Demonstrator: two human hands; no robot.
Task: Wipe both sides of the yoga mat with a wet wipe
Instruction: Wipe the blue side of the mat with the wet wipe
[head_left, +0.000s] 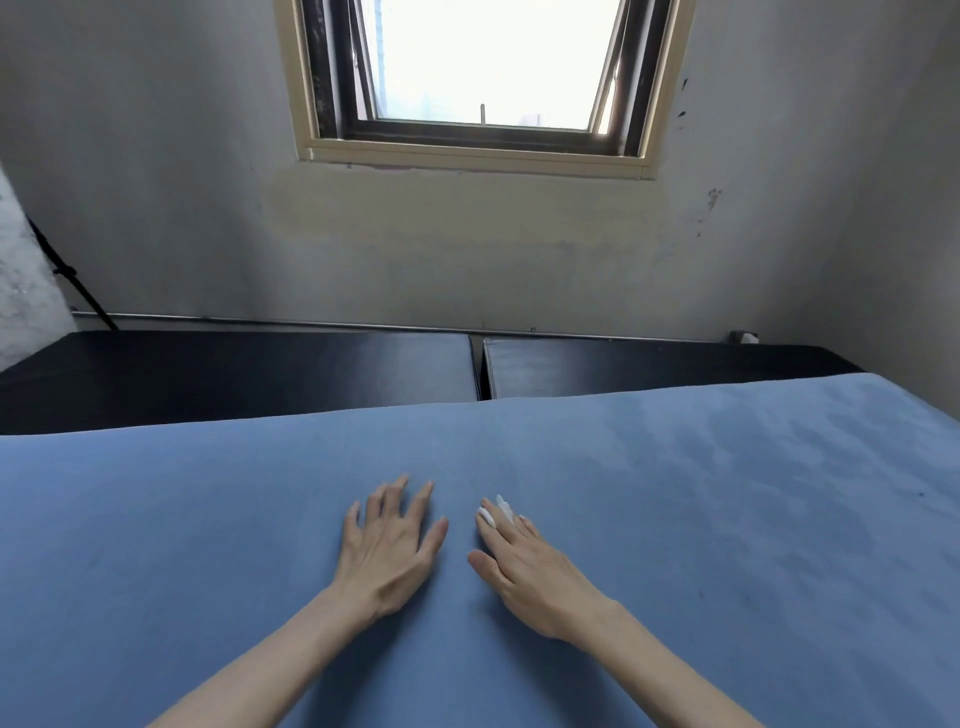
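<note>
The blue yoga mat (701, 519) lies spread flat and fills the lower half of the view. My left hand (389, 543) rests on the mat near its middle, palm down, fingers straight and spread. Just to the right, my right hand (524, 569) also lies palm down with straight fingers. Small white bits of the wet wipe (496, 510) show between its index and middle fingers; the rest of the wipe is hidden under the hand. The mat's right part has darker mottled patches.
Behind the mat's far edge lie two black floor pads (260, 374) side by side. A grey wall with a window (483, 78) rises behind them. A thin metal pipe (311, 323) runs along the wall's base, and a black tripod leg (78, 283) stands at the far left.
</note>
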